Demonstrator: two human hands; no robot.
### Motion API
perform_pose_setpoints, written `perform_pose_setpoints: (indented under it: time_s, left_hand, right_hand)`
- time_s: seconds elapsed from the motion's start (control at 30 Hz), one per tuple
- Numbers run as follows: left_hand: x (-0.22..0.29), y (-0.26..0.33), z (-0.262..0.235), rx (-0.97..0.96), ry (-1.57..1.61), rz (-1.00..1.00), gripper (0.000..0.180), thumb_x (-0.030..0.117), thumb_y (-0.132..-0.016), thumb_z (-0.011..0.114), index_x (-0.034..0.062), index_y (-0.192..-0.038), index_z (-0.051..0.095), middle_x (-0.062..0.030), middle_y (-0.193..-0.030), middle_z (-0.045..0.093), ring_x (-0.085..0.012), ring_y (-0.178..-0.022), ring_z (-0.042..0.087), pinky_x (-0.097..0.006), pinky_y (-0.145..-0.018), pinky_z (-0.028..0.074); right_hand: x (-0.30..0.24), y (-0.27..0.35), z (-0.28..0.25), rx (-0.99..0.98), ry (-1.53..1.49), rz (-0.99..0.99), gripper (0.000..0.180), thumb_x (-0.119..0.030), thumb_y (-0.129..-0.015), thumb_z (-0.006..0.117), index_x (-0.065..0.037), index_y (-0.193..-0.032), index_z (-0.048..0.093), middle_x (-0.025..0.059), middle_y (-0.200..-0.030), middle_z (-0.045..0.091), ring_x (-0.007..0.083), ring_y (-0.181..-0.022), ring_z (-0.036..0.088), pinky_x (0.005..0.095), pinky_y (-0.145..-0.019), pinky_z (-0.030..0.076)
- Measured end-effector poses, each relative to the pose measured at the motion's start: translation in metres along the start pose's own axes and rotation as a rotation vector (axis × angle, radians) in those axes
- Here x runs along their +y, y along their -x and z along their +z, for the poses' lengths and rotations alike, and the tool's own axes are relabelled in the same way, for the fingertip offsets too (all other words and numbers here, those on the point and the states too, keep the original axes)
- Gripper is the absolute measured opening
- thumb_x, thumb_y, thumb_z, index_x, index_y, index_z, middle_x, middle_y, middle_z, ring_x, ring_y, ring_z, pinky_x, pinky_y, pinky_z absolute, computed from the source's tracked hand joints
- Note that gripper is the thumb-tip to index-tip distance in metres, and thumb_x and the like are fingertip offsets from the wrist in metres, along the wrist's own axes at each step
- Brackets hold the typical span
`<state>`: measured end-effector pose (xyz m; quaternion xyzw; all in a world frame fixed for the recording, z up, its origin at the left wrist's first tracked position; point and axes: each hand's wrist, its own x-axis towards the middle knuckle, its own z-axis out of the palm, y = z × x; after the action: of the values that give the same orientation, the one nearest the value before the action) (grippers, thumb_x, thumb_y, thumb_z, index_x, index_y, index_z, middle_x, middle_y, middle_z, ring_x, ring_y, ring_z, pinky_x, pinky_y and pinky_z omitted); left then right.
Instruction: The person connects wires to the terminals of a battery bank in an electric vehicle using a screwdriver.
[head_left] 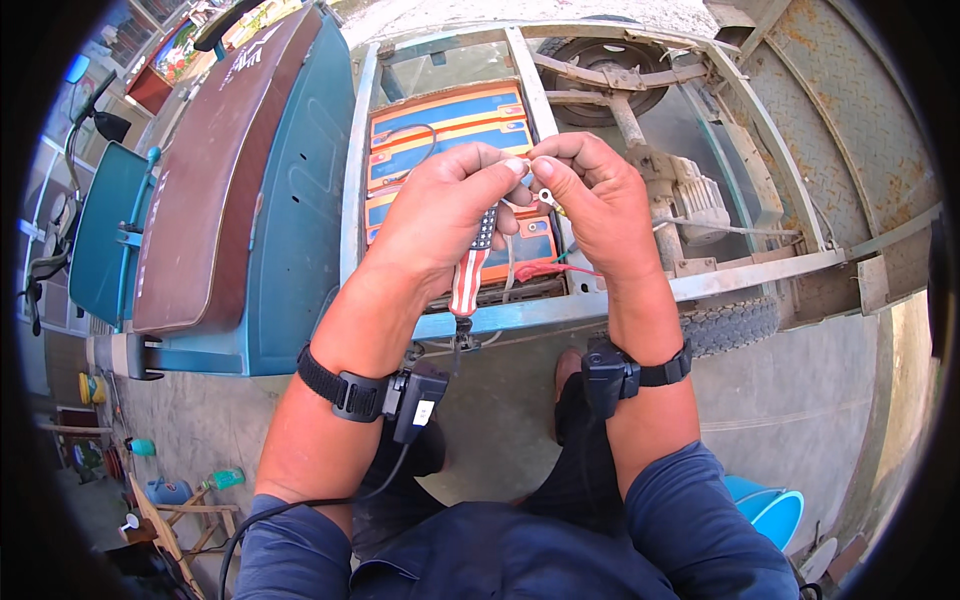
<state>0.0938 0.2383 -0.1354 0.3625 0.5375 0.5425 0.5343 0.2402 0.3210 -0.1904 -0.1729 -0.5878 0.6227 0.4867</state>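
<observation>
My left hand [455, 205] is closed, with a screwdriver [469, 283] caught under its fingers; the handle has red and white stripes and a black dotted section. Its thumb and forefinger also pinch something too small to make out. Close beside it, my right hand [595, 200] is pinched shut, and a metal ring terminal [545, 196] shows at its fingertips. Both hands are above orange and blue batteries [455, 130] set in a metal frame. A red wire [545, 269] lies below the right hand.
The pale blue vehicle frame [690, 288] surrounds the batteries. A wheel [604, 85] and axle housing [690, 195] are at the right, a brown seat [205, 170] on a blue box at the left. A blue bucket [775, 515] stands at the lower right.
</observation>
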Motion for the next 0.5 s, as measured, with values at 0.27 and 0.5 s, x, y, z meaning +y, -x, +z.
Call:
perform_pose_setpoints:
  time_s: [0.27, 0.5]
  left_hand:
    - [0.005, -0.003, 0.006, -0.039, -0.13, 0.032, 0.021, 0.015, -0.094, 0.069, 0.0002, -0.108, 0.066, -0.0028, -0.088, 0.064, -0.0087, -0.071, 0.061, -0.023, -0.059, 0.049]
    - [0.002, -0.007, 0.009, -0.01, -0.118, 0.043, 0.021, 0.015, -0.093, 0.069, -0.0007, -0.106, 0.066, -0.0035, -0.087, 0.065, -0.0099, -0.073, 0.063, -0.023, -0.059, 0.05]
  right_hand:
    - [0.006, -0.001, -0.011, -0.017, -0.076, 0.033, 0.015, -0.014, -0.097, 0.07, -0.001, -0.103, 0.065, 0.0025, -0.091, 0.07, 0.0056, -0.083, 0.062, 0.0223, -0.072, 0.051]
    - [0.006, 0.0, -0.006, 0.07, -0.061, 0.054, 0.016, -0.018, -0.095, 0.072, -0.002, -0.101, 0.074, 0.0016, -0.092, 0.071, 0.0064, -0.083, 0.061, 0.0233, -0.073, 0.052]
